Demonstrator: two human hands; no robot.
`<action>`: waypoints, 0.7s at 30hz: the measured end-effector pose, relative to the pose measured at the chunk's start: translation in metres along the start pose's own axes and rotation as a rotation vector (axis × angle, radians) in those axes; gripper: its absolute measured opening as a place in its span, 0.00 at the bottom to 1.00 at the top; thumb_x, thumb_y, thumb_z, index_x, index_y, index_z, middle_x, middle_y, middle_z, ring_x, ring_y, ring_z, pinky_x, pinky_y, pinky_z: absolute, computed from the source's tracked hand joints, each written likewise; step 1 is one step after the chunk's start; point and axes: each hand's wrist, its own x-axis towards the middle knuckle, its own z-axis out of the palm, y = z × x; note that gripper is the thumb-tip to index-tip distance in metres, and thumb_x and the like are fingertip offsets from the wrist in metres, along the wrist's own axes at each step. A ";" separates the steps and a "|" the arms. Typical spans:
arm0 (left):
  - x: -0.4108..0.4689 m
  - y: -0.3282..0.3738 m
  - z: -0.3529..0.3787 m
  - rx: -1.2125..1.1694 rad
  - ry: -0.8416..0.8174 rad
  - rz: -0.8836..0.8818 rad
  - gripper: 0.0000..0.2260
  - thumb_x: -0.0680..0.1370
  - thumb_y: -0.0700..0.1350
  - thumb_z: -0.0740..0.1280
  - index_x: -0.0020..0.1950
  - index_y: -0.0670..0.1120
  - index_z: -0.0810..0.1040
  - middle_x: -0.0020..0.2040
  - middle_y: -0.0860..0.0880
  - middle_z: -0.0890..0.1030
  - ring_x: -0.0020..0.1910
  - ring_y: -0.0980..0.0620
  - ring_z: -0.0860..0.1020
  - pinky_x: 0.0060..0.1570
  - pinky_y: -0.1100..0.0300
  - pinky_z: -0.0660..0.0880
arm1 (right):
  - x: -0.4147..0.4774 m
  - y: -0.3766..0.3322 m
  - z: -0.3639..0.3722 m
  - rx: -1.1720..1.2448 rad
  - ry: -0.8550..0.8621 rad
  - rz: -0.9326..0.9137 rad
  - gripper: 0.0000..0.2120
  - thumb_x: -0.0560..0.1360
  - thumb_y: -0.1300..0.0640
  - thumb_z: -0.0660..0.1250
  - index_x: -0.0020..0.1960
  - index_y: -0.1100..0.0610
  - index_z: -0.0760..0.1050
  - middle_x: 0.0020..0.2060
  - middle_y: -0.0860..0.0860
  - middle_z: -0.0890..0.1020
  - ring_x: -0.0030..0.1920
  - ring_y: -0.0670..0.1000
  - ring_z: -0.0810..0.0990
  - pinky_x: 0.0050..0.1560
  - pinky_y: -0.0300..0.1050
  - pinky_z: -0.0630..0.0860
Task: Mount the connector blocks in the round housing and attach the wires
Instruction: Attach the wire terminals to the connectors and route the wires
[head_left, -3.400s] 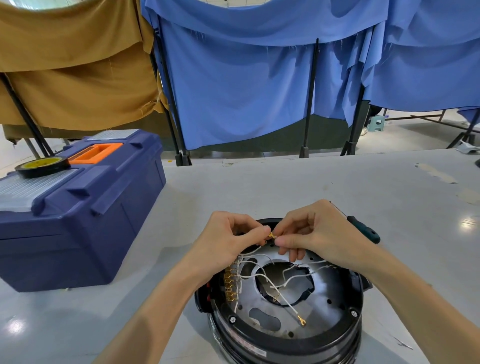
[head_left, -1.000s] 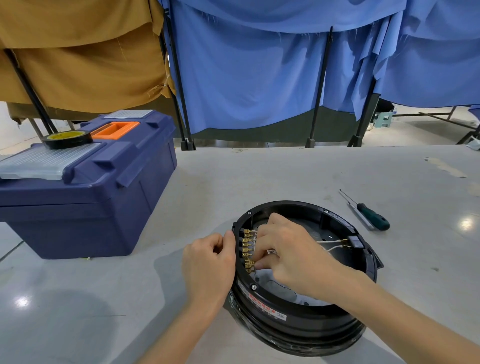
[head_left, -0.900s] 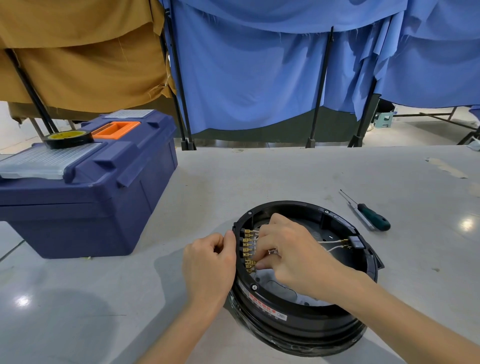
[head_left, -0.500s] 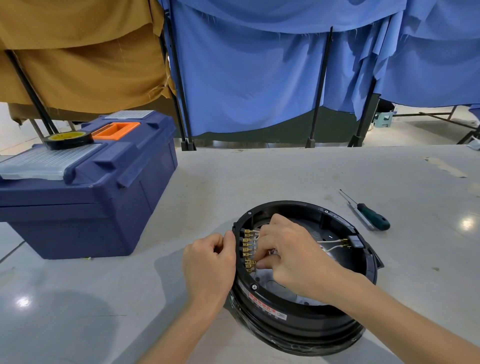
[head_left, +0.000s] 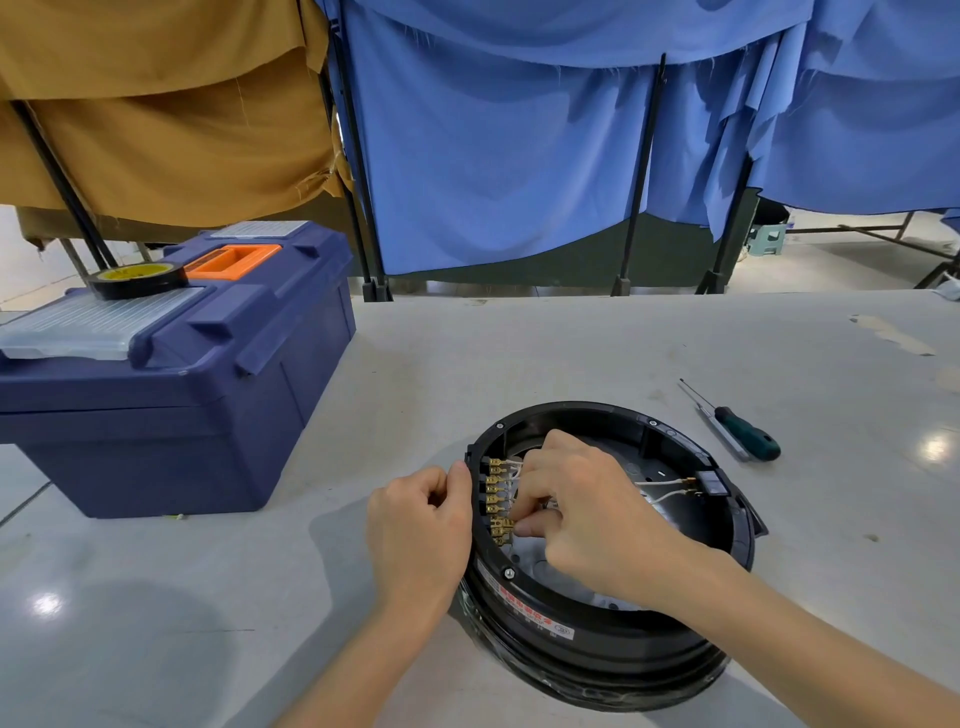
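Brass spade terminals (head_left: 497, 500) in black round plastic housing (head_left: 597, 621) | right hand (head_left: 587, 514) pinches a lower one: push straight, seat fully | left hand (head_left: 421, 519) curled, empty, thumb bracing rim: hold firm

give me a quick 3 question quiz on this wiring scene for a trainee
1. True or false: the green-handled screwdriver lies on the table, in neither hand.
2. Missing word: the right hand pinches at the brass terminals ___ the round housing; the left hand rests against its rim.
3. The tape roll sits: A on the blue toolbox, B in the round housing, C beside the screwdriver.
Key: 1 true; 2 inside; 3 A.
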 end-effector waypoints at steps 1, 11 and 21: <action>0.000 0.000 0.000 0.000 -0.001 0.002 0.28 0.77 0.41 0.69 0.23 0.49 0.55 0.20 0.53 0.56 0.24 0.52 0.57 0.28 0.54 0.58 | 0.000 0.000 0.000 0.002 0.003 -0.003 0.07 0.69 0.69 0.73 0.34 0.59 0.81 0.33 0.44 0.76 0.41 0.44 0.65 0.39 0.42 0.68; 0.000 0.001 0.000 0.017 0.004 -0.020 0.29 0.77 0.42 0.68 0.22 0.49 0.55 0.18 0.51 0.57 0.22 0.53 0.56 0.27 0.57 0.56 | 0.004 -0.005 0.001 -0.063 -0.038 -0.016 0.10 0.69 0.68 0.70 0.33 0.57 0.76 0.35 0.48 0.76 0.44 0.46 0.65 0.42 0.43 0.67; 0.000 0.009 -0.005 0.100 -0.053 0.000 0.29 0.78 0.44 0.67 0.23 0.49 0.53 0.19 0.52 0.54 0.24 0.50 0.56 0.29 0.54 0.56 | 0.015 -0.017 0.004 -0.105 -0.059 -0.036 0.12 0.64 0.70 0.64 0.33 0.54 0.67 0.33 0.53 0.75 0.43 0.49 0.65 0.40 0.42 0.59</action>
